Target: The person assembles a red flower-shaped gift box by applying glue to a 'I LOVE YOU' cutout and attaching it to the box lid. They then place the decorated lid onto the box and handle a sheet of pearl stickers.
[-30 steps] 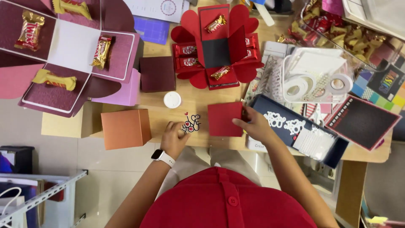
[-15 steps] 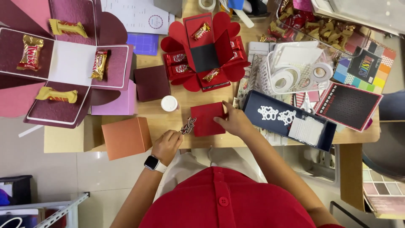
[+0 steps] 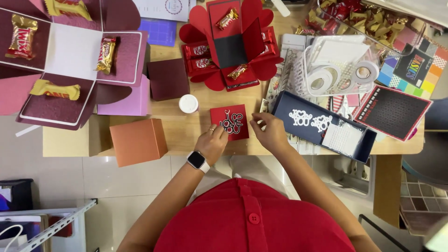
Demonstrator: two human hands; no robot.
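A small red square card lies on the wooden table near its front edge, with a black-and-white cut-out word sticker lying on it. My left hand, with a smartwatch on the wrist, touches the card's lower left edge with its fingertips. My right hand hovers at the card's right edge, fingers pinched together with nothing visible between them. Behind the card stands an opened red fold-out box with chocolate bars stuck to its flaps.
A navy tray with white cut-out letters lies right of my hand. An orange box, a white cap, a dark maroon square and a large maroon fold-out box with candy sit left. Tape rolls and candy lie at back right.
The cut-out sticker went from my left hand's fingers onto the red card. My right hand let go of the card's edge and moved slightly right. The camera view shifted.
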